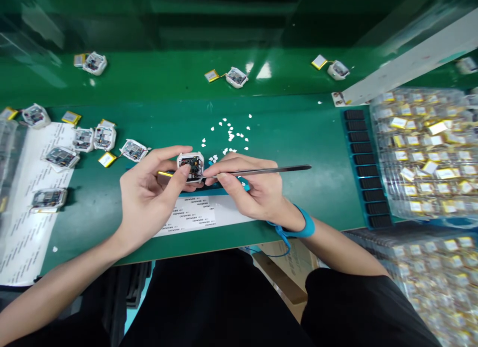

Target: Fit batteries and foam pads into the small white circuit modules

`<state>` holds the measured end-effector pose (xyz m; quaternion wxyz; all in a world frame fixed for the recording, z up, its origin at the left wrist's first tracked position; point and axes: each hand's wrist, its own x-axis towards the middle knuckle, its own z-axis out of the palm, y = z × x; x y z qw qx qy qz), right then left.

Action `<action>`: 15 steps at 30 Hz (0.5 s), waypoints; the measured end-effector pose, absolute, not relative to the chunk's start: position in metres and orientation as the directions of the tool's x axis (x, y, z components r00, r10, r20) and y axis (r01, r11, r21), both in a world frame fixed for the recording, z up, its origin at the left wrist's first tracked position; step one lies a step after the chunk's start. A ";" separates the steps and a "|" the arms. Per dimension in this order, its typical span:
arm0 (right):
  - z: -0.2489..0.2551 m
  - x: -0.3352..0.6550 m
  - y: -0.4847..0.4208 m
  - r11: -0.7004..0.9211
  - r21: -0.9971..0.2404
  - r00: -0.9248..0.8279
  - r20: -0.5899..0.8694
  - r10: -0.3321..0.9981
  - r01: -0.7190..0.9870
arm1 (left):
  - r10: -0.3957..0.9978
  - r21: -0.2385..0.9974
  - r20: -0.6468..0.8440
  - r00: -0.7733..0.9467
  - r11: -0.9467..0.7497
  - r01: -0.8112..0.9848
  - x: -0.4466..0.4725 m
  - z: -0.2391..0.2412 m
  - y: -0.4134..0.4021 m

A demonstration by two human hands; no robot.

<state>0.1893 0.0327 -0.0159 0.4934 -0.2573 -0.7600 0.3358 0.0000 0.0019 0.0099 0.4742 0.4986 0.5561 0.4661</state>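
My left hand is closed around a white smartwatch case with its circuit board exposed, the thumb lying on the inner parts. A yellow-edged battery shows between the palm and the case. In my right hand is a pair of metal tweezers, held like a pen, with the tips at the lower right edge of the case. Whether the tips grip anything is too small to tell. Small white round stickers lie scattered on the green mat beyond my hands.
Several more open watch cases with batteries lie at the left, and others on the green surface behind. A printed white sheet lies under my hands. At the right are a rack of black pieces and clear battery trays beside a white post.
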 end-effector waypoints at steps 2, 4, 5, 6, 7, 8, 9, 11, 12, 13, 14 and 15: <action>-0.016 0.189 0.033 0.649 -0.757 -0.379 0.581 0.720 0.072 | 0.998 0.991 -0.040 -0.052 0.047 0.125 0.000 0.009 0.002; -0.015 0.189 0.032 0.646 -0.758 -0.373 0.576 0.728 0.090 | 0.998 0.989 -0.005 -0.057 0.014 0.147 0.000 0.008 0.002; -0.015 0.189 0.032 0.641 -0.761 -0.370 0.571 0.732 0.094 | 0.998 0.988 0.009 -0.060 0.001 0.157 0.000 0.008 0.003; -0.015 0.189 0.032 0.636 -0.766 -0.370 0.567 0.736 0.093 | 0.998 0.986 0.020 -0.063 -0.009 0.166 0.001 0.007 0.003; -0.015 0.189 0.031 0.631 -0.771 -0.371 0.562 0.740 0.090 | 0.998 0.985 0.023 -0.064 -0.012 0.173 0.001 0.007 0.003; -0.015 0.189 0.031 0.626 -0.775 -0.372 0.558 0.742 0.087 | 0.998 0.984 0.021 -0.062 -0.010 0.176 0.001 0.006 0.003; -0.015 0.189 0.031 0.623 -0.778 -0.374 0.555 0.743 0.083 | 0.998 0.984 0.019 -0.060 -0.009 0.177 0.001 0.006 0.003; -0.016 0.189 0.031 0.619 -0.782 -0.375 0.552 0.745 0.078 | 0.998 0.984 0.019 -0.056 -0.009 0.178 0.000 0.006 0.002; -0.016 0.188 0.030 0.617 -0.783 -0.374 0.552 0.745 0.075 | 0.998 0.984 0.022 -0.056 -0.011 0.179 0.000 0.006 0.002; -0.016 0.188 0.030 0.617 -0.783 -0.372 0.554 0.745 0.070 | 0.998 0.984 0.027 -0.057 -0.017 0.180 0.000 0.006 0.002; -0.016 0.188 0.030 0.618 -0.783 -0.370 0.557 0.744 0.065 | 0.998 0.983 0.038 -0.060 -0.026 0.184 0.000 0.007 0.002; -0.015 0.188 0.030 0.618 -0.784 -0.367 0.559 0.744 0.060 | 0.997 0.981 0.052 -0.063 -0.039 0.192 0.000 0.008 0.001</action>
